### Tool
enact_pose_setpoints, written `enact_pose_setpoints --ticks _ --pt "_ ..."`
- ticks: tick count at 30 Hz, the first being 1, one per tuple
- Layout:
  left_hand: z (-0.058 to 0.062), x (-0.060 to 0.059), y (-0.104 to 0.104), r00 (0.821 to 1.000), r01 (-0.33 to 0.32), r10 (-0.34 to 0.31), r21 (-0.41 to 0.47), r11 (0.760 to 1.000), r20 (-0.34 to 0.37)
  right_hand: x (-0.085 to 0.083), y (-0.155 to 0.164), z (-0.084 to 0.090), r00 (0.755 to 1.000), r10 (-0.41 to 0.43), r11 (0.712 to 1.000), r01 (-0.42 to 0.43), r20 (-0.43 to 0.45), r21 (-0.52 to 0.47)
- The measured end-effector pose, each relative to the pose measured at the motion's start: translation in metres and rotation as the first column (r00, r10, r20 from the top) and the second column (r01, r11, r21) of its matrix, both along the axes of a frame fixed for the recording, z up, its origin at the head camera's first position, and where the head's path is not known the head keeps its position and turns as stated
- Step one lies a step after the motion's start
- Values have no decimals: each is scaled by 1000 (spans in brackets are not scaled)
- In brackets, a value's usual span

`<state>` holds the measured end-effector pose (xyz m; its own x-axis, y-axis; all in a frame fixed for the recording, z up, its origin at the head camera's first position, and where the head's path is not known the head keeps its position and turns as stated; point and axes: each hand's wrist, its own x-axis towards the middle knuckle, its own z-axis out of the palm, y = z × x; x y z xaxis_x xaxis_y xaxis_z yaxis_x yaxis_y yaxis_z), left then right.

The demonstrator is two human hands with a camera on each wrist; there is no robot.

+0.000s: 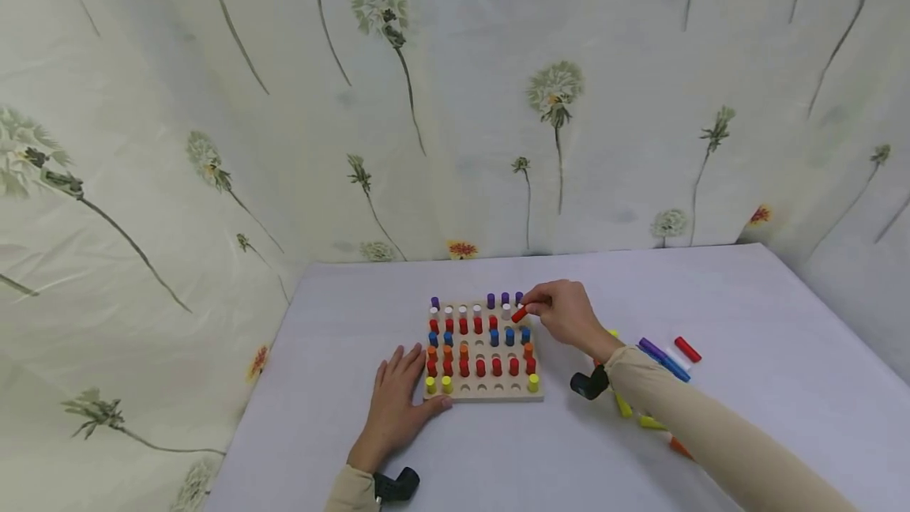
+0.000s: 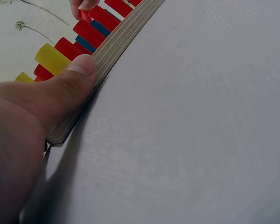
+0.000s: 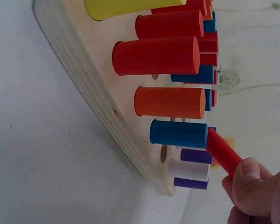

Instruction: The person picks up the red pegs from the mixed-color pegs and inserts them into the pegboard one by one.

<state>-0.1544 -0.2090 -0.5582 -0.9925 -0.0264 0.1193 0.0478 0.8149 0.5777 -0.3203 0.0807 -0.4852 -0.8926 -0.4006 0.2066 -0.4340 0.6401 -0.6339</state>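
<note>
A wooden pegboard [image 1: 490, 394] stands on the table, with rows of yellow, red, orange, blue, white and purple pegs upright in it. Between thumb and fingers, my right hand [image 1: 565, 311] pinches a red peg [image 3: 225, 151], tilted over the board's far right part. In the right wrist view, an open hole [image 3: 164, 153] shows between a blue peg [image 3: 179, 133] and a white peg [image 3: 189, 170]. My left hand [image 1: 396, 404] rests at the board's near left corner, fingers extended along the left side. Its thumb [image 2: 77, 77] lies against the front edge by a yellow peg.
Loose pegs lie right of the board, partly hidden by my right forearm: a red peg [image 1: 687, 349], a purple peg [image 1: 652, 349], a blue peg [image 1: 674, 370], an orange peg [image 1: 678, 447] and several yellow ones. Flower-patterned cloth [image 1: 462, 101] hangs behind the white table [image 1: 341, 322].
</note>
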Motion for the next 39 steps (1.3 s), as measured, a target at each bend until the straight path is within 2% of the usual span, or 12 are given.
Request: enact_pose_setpoints --ticks 6,18,26,34,39 --pt "-3 3 3 1000 -2 2 7 1000 17 -1 -4 -7 999 12 1000 -13 52 19" --pt "-2 6 4 1000 9 -9 9 1000 -13 -1 -14 -15 994 22 998 -28 105 62" --pt "-2 2 3 1000 2 -2 3 1000 -5 2 -26 -3 993 104 989 -108 48 99" --pt "1 -1 3 1000 10 -10 15 1000 -1 2 -29 -1 997 73 983 -77 27 164" --pt "2 -2 -1 1000 8 -8 11 1000 -5 -1 -32 -4 996 75 984 -81 46 161"
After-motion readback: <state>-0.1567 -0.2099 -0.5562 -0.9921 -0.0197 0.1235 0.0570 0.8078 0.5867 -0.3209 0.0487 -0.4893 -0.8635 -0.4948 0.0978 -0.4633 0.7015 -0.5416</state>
